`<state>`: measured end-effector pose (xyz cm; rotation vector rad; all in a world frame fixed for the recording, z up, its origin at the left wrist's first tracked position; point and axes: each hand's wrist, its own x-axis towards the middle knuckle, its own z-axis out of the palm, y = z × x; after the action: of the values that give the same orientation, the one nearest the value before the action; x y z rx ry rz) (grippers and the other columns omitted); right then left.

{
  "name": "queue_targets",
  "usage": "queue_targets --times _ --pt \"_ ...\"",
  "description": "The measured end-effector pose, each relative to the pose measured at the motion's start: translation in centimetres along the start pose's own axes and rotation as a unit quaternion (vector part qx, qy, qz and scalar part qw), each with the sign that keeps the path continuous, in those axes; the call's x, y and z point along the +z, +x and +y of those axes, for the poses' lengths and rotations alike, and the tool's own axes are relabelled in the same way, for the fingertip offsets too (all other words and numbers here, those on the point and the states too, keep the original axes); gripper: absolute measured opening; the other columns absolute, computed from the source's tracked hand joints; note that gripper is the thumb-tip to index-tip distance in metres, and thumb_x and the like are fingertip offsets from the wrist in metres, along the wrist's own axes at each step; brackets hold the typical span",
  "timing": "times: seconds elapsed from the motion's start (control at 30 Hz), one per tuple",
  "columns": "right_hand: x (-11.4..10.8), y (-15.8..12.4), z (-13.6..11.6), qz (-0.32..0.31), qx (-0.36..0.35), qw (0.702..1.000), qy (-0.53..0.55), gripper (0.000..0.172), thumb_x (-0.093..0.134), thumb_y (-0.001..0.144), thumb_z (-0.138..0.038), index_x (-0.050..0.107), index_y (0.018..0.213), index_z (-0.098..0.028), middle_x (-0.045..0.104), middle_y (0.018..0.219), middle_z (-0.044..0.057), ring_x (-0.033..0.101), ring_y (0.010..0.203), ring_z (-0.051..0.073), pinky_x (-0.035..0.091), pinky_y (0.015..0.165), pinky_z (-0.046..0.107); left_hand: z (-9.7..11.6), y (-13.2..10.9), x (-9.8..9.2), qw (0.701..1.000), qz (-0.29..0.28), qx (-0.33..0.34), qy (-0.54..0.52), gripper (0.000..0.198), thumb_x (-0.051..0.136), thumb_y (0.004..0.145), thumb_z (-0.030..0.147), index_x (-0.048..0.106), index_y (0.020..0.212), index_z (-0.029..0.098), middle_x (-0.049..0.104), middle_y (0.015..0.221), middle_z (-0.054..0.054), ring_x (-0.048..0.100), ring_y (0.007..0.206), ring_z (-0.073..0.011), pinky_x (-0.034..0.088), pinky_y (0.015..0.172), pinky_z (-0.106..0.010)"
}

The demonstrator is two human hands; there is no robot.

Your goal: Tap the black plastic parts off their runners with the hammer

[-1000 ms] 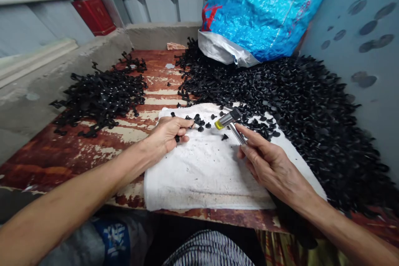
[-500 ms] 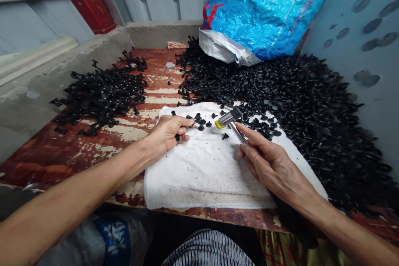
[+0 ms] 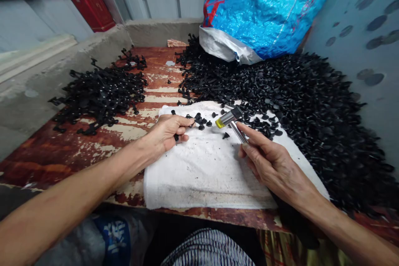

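Observation:
My left hand (image 3: pixel 170 131) is over the left part of a white folded cloth (image 3: pixel 215 174). Its fingers are closed in a pinch on a small black plastic part, mostly hidden by the fingers; black ends poke out around them. In my right hand (image 3: pixel 268 153) is a small hammer (image 3: pixel 232 117) with a metal head and a yellow face, gripped by its metal shaft. The hammer head is held above the cloth, its yellow face towards my left hand. Between the hands, several loose black disc-headed pieces (image 3: pixel 225 135) lie on the cloth.
A large heap of black disc-headed pieces (image 3: pixel 311 104) covers the right side, under a blue woven sack (image 3: pixel 268 12). To the left, a pile of black connected parts (image 3: pixel 102 93) rests on the worn brown tabletop (image 3: pixel 46 153). A red box (image 3: pixel 93 11) sits on the ledge behind.

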<state>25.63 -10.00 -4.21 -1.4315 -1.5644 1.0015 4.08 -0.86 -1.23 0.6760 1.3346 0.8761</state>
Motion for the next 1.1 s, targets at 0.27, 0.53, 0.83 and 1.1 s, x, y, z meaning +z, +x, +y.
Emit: queue_targets --times 0.27,0.53,0.83,1.1 --pt "0.23 -0.04 0.47 0.003 -0.002 1.0 0.001 0.054 0.045 0.091 -0.023 0.048 0.145 -0.018 0.054 0.068 0.0 0.034 0.047 0.011 0.03 0.038 0.021 0.13 -0.05 0.23 1.0 0.002 -0.007 0.004 0.021 0.059 0.079 -0.004 0.06 0.061 0.007 0.055 0.052 0.003 0.029 0.029 0.0018 0.032 0.03 -0.014" --pt "0.22 0.06 0.25 0.004 -0.008 1.0 -0.009 0.055 0.045 0.09 -0.024 0.048 0.144 -0.017 0.056 0.071 0.001 0.039 0.051 0.013 0.033 0.043 0.024 0.35 -0.27 0.63 1.0 0.019 -0.004 0.018 0.022 0.06 0.079 -0.004 0.059 0.06 0.008 0.055 0.051 0.004 0.027 0.029 0.0017 0.032 0.03 -0.014" --pt "0.07 -0.02 0.15 0.001 -0.001 1.0 -0.006 0.056 0.045 0.09 -0.025 0.047 0.146 -0.017 0.056 0.069 0.001 0.036 0.049 0.012 0.03 0.041 0.023 0.39 -0.27 0.53 1.0 0.005 -0.005 0.017 0.021 0.055 0.08 -0.005 0.06 0.063 0.006 0.055 0.053 0.004 0.028 0.028 0.0018 0.033 0.031 -0.014" --pt "-0.01 -0.04 0.02 -0.001 0.002 1.0 0.0 0.056 0.045 0.091 -0.025 0.047 0.146 -0.018 0.055 0.069 0.0 0.032 0.046 0.011 0.027 0.037 0.021 0.31 -0.2 0.43 1.0 0.008 -0.004 0.025 0.021 0.056 0.081 -0.005 0.06 0.063 0.006 0.053 0.051 0.005 0.028 0.029 0.0019 0.035 0.031 -0.015"
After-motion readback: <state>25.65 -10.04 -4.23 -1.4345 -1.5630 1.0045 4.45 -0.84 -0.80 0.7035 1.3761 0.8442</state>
